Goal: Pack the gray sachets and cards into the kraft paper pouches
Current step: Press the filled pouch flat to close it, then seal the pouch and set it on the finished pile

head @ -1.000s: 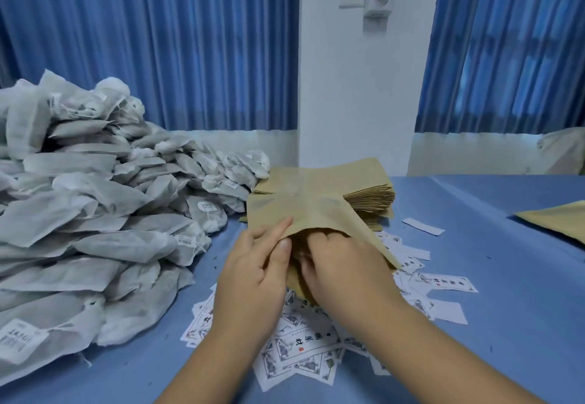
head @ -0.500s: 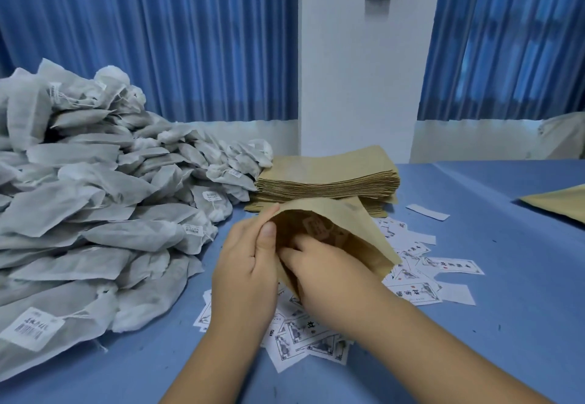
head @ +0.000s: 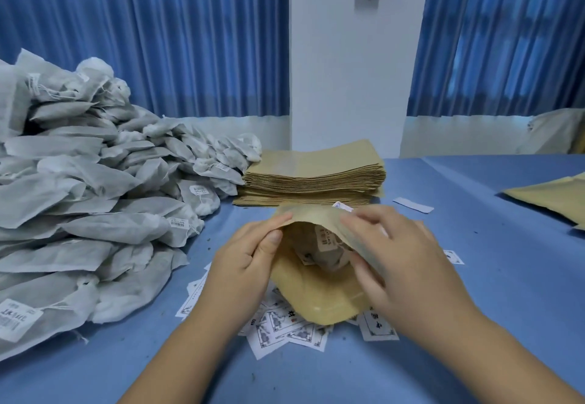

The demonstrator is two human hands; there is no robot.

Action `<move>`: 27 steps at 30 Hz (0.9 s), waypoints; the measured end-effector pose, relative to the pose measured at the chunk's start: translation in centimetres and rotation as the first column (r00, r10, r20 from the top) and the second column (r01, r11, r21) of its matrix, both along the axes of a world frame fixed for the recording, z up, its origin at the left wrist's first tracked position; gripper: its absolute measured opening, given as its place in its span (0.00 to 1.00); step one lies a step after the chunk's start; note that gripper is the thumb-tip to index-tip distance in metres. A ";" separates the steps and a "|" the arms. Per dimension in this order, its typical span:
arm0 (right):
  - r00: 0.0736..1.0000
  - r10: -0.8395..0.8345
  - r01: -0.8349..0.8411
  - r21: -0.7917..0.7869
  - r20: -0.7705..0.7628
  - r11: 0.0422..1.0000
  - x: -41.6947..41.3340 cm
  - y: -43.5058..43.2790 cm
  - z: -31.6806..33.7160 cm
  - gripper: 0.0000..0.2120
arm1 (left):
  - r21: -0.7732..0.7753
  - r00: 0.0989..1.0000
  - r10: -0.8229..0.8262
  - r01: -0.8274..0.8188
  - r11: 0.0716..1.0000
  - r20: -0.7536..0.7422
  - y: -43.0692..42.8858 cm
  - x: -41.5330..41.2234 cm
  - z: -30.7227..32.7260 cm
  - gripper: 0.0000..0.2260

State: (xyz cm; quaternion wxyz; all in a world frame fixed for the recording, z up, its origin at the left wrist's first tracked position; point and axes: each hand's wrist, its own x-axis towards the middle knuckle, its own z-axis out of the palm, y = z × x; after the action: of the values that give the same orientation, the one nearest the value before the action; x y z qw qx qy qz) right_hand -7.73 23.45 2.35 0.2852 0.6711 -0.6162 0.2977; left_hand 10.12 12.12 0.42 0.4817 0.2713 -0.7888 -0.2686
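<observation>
Both hands hold one kraft paper pouch (head: 316,296) just above the blue desk (head: 474,308), its mouth spread open toward the camera. The left hand (head: 250,264) pinches the left lip of the mouth between thumb and fingers. The right hand (head: 402,264) grasps the right lip, its fingers curled over the upper edge. Inside the opening sits a gray sachet (head: 329,255) with its printed tag facing up; the pouch walls hide its lower part. The pouch's closed bottom edge hangs over a scatter of printed cards (head: 285,327), which spread across the desk beneath both wrists. Directly behind the held pouch, close to its far lip, a squared stack of flat kraft pouches (head: 313,176) lies with its layered edges facing the camera. A large pile of gray sachets (head: 95,198) fills the left side, its slope ending just beside the left hand and touching the stack's left edge. To the right, a wide stretch of blue desk shows between the right hand and another kraft pouch (head: 550,195) at the frame's right edge, with only a small white strip (head: 413,205) near the stack. Blue curtains (head: 158,39) hang behind the desk.
</observation>
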 end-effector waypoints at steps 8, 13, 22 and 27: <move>0.985 0.172 -0.173 0.337 0.034 0.925 -2.0 1.1 -3.5 0.24 | -0.529 0.799 0.259 0.085 0.844 0.542 -0.6 1.7 0.0 0.28; 0.982 0.188 -0.167 0.500 0.008 0.850 -2.9 1.1 -4.4 0.22 | -0.323 0.638 0.037 0.338 0.884 0.769 -1.8 1.6 -1.6 0.31; 0.978 0.205 -0.180 0.705 0.050 0.686 -3.8 1.1 -5.9 0.24 | -0.036 0.411 -0.159 0.427 0.904 0.898 -2.8 1.9 -3.7 0.23; 0.978 0.181 -0.204 0.636 0.101 0.744 -3.2 1.1 -5.9 0.22 | -0.024 0.404 -0.158 0.411 0.911 0.901 -2.1 1.5 -4.0 0.22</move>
State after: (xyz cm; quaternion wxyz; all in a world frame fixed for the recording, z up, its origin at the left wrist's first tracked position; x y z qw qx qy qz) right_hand -10.91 24.50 -3.53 -0.0044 0.7830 -0.6127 0.1074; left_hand 11.59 10.07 -3.54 -0.0224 0.1697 -0.9829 -0.0685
